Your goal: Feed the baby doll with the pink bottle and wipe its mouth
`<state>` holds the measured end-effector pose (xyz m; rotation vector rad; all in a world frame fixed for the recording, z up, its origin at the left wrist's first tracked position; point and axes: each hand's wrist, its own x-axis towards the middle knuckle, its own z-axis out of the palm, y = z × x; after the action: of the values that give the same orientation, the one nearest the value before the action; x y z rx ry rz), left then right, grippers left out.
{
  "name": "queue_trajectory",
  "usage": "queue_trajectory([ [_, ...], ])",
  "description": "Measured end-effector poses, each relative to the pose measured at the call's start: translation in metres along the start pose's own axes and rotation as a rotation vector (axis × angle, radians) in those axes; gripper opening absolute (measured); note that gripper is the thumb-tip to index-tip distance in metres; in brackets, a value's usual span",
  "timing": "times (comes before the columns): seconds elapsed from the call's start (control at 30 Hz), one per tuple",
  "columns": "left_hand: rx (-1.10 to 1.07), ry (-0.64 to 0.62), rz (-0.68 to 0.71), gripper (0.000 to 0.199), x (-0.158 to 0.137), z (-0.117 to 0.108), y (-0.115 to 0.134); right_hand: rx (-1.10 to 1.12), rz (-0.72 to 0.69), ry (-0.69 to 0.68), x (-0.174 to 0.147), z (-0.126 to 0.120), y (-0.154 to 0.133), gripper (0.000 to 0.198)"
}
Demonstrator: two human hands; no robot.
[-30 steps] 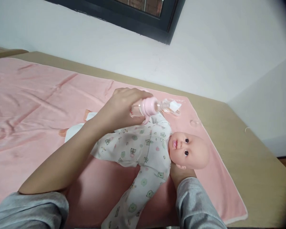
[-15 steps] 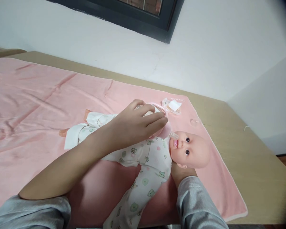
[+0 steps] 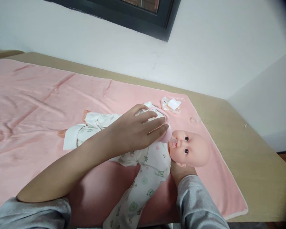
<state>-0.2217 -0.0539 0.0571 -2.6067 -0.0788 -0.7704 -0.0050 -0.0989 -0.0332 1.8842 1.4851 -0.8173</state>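
A bald baby doll (image 3: 193, 149) in a white printed outfit lies on its back, head toward the right. My left hand (image 3: 140, 128) is closed over a baby bottle (image 3: 166, 135) with a pink collar and pink handle, hiding most of its body. The clear teat meets the doll's lips. Beneath the doll's head and neck rests my right hand (image 3: 181, 170); only the part near the wrist shows, and its fingers are hidden.
A pink blanket (image 3: 38, 86) with creases covers much of the wooden tabletop (image 3: 248, 159). Beyond the doll lie a clear plastic item with a white label (image 3: 173, 105) and a small transparent piece (image 3: 194, 120). A white wall (image 3: 205, 57) stands behind.
My left hand has tipped the bottle slightly, bringing its teat from beside the doll's mouth onto the lips. The pink handle shows more now. My right hand stays under the head.
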Motion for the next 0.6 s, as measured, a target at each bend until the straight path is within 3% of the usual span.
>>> queue_trajectory([
  [0.13, 0.01, 0.007, 0.008, 0.023, 0.0, 0.0, 0.001, 0.072, 0.07, -0.185, -0.008, -0.009, -0.005, 0.025],
  [0.23, 0.011, -0.005, 0.009, 0.023, 0.0, 0.0, 0.001, 0.02, 0.199, -0.504, -0.01, -0.026, -0.01, 0.017],
  [0.33, 0.025, 0.011, 0.018, 0.022, -0.001, 0.0, 0.001, -0.099, 0.292, -0.825, -0.008, -0.041, -0.015, 0.027],
  [0.4, 0.037, 0.024, 0.026, 0.022, -0.001, 0.0, 0.001, -0.117, 0.275, -0.893, -0.006, -0.045, -0.017, 0.032],
  [0.6, 0.056, 0.046, 0.044, 0.021, -0.001, -0.001, 0.001, -0.176, 0.18, -0.906, -0.002, -0.039, -0.015, 0.03],
])
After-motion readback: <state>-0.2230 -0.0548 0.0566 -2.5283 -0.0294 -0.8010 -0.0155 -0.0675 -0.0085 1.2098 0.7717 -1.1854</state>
